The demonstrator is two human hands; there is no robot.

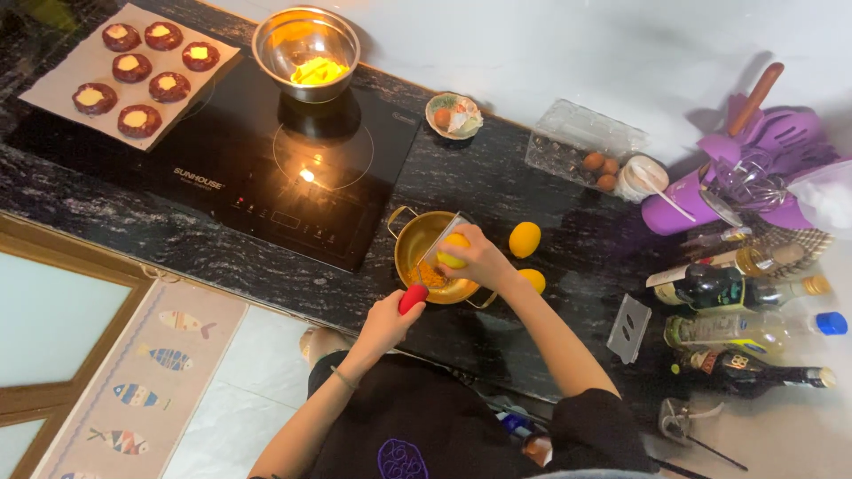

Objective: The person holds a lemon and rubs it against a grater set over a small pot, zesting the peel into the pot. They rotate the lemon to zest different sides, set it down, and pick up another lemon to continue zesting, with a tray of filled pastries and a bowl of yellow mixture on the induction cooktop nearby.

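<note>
My left hand (390,312) closed around the grater's red handle (413,297), my right hand (479,257) fingers gripping a lemon (451,252) over the gold pot (417,247), two lemons (524,239) beside it on the dark surface (550,204)

The round gold metal pot (417,253) is shiny, and so is the flat metal grater (441,239). Its red handle (413,298) looks smooth. The yellow lemon (452,252) has dull, bumpy skin. The black stone counter (532,186) is speckled and glossy. The black glass cooktop (266,168) shines like a mirror.
</note>
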